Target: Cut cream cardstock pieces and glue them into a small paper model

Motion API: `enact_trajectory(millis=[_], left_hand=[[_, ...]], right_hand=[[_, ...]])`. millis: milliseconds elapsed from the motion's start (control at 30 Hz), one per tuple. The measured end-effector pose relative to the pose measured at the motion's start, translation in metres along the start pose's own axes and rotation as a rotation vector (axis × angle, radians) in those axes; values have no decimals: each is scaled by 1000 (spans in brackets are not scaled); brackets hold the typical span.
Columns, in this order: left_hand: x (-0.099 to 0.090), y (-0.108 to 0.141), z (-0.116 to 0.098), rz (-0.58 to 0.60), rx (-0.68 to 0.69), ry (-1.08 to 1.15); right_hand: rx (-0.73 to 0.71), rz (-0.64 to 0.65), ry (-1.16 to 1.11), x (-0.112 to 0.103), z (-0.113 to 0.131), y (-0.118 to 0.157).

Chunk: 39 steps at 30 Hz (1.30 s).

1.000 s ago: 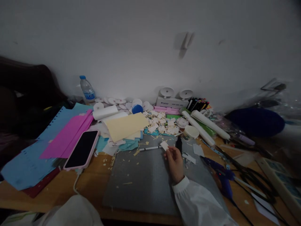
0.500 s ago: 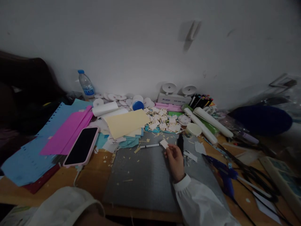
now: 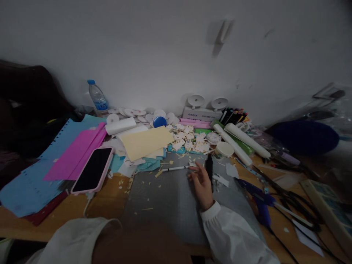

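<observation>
My right hand (image 3: 202, 185) hovers at the middle of the grey cutting mat (image 3: 162, 198), its fingers loosely spread. A small white card piece (image 3: 193, 164) lies at the fingertips, partly behind them. A slim white pen with black bands (image 3: 176, 168) lies on the mat, its right end close to the index finger. Just right of the hand lies a black marker-like stick (image 3: 209, 169). My left hand (image 3: 145, 240) is a dark, smeared shape at the bottom edge, below a pale sleeve; its fingers cannot be made out.
Small white card pieces (image 3: 189, 137) are heaped behind the mat. Yellow paper (image 3: 147, 141), a phone (image 3: 93, 170) and pink sheets (image 3: 74, 152) lie left. A blue glue gun (image 3: 261, 203), scissors (image 3: 299, 205) and an open round tub (image 3: 224, 149) are right. Behind stands a bottle (image 3: 98, 97).
My right hand's fingers have loosened from the small white card they pinched. The dark shape of my left hand has come further in at the bottom. The view has shifted slightly.
</observation>
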<state>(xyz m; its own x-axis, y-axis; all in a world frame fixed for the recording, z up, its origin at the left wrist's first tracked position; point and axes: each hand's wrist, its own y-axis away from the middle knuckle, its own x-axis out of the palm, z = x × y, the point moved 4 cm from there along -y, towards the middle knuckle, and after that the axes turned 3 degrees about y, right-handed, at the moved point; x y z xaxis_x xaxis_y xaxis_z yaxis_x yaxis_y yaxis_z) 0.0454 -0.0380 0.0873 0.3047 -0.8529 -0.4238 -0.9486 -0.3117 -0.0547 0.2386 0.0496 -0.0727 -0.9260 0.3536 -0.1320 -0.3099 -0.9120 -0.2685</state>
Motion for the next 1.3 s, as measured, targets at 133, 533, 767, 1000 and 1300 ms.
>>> enact_trajectory(millis=[133,533,767,1000,1300], left_hand=[[-24,1,40,-287,-242,-76],[-91,57,107,-718,-448,-410],[-143,59,148,-782,-452,-896],[-182,79,165,-884,-465,-715],[-183,82,172,-1222,-583,-476]], right_hand=[[-99,69,128,-1,17,7],[-332,31,578,-74,47,36],[-434,149,623,-56,45,46],[-451,80,550,-47,33,51],[-377,17,516,-51,30,49]])
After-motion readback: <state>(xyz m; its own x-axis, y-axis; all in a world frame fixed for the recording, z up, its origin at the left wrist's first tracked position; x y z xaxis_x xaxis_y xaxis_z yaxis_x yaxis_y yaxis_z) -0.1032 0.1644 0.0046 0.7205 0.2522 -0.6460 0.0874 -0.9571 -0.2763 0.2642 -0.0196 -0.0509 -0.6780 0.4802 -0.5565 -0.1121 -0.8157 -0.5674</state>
